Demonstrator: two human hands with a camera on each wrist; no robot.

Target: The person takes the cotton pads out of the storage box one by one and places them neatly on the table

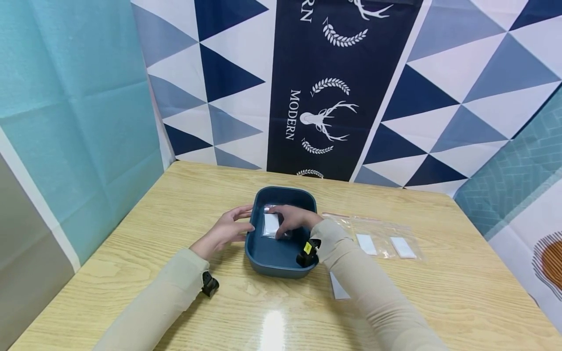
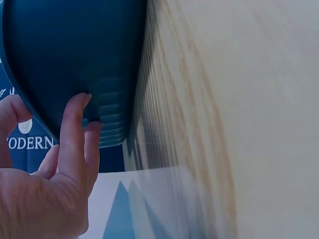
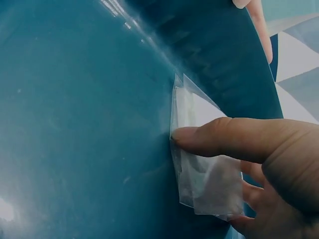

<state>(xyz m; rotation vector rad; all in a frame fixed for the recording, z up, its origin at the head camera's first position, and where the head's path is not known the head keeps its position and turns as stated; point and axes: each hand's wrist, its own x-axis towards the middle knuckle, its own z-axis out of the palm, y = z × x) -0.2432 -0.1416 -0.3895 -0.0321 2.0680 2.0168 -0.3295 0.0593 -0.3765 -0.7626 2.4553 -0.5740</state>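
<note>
A dark blue plastic bin (image 1: 274,253) with rounded corners stands on the wooden table. My left hand (image 1: 225,230) holds its left wall, thumb at the rim and fingers against the ribbed outer side (image 2: 109,112). Inside the bin, my right hand (image 1: 295,218) pinches small clear plastic bags (image 3: 214,189) with white contents. In the right wrist view the thumb presses their near face and the other fingers lie behind. At least two bags overlap there, standing on edge near the wall. What the white contents are cannot be made out.
To the bin's right, clear zip bags with white pieces (image 1: 365,243) lie flat on the table (image 1: 210,180). Another white piece (image 1: 339,286) is partly hidden under my right forearm. Patterned cloth (image 1: 237,73) hangs behind the table, with teal cloth (image 1: 79,97) at the left.
</note>
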